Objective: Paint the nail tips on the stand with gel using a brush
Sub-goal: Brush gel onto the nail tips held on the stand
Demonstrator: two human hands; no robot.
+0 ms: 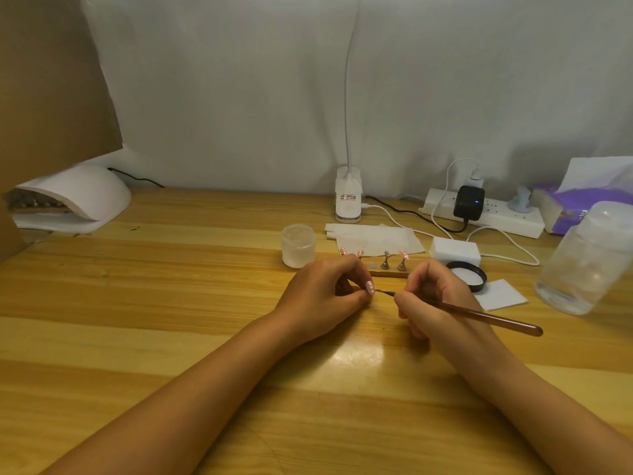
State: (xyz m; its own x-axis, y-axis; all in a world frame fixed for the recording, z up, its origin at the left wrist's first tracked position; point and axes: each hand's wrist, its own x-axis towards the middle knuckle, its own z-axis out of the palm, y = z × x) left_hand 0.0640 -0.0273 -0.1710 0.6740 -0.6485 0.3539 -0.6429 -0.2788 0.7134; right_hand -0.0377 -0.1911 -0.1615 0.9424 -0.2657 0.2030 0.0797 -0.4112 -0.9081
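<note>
While the left hand (325,293) pinches a single pink nail tip (370,288) between thumb and fingers, the right hand (431,296) holds a brush (479,315) like a pen and brings its fine point to the tip's edge. The tip is held low over the wooden worktop (171,303), just in front of the stand (387,269), apparently so both wrists can brace for a steady stroke. The left fingers are closed tight on the tip; the right fingers are curled narrowly round the brush near its metal end, the brown handle trailing out to the right. On the stand, pink tips sit on several posts while one post looks bare, likely the home of the tip in hand. A frosted jar (298,246) stands just left of the stand, and a black lid (467,275) lies just behind the right hand, both within easy reach for reloading, it seems. A curing lamp (78,197) waits at far left, and a desk lamp (348,197) stands behind the stand.
</note>
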